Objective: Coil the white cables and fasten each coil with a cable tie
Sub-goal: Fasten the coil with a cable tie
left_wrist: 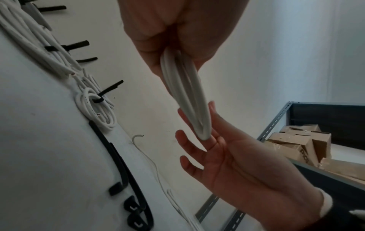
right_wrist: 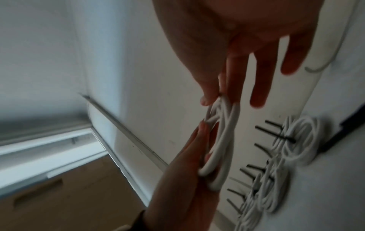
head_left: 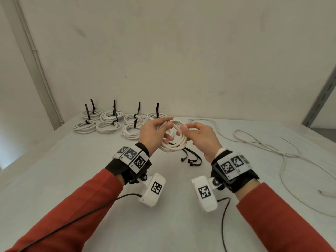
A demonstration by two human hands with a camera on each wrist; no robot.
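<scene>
I hold a coil of round white cable (head_left: 173, 138) up in the air between my two hands, above the pale grey table (head_left: 72, 179). My left hand (head_left: 151, 132) grips the coil's left side, thumb over the top loops and fingers curled through the middle – the left wrist view shows the strands bunched in my palm. My right hand (head_left: 201, 138) pinches the coil's right side between thumb and forefinger (the other fingers lie spread and loose, touching nothing that I can see).

Just under the coil, on the table, lie a few loose black plastic cable ties (head_left: 190, 159), their heads toward me. At the far left edge, against the wall, sit seven finished white coils (head_left: 107, 120), each bound with a black tie whose tail sticks upward. To my right a long uncoiled white cable (head_left: 263, 144) snakes across the table toward its near right edge – well apart from my hands.

I wear red sleeves (head_left: 81, 206), with wrist straps carrying black-and-white marker tags.
</scene>
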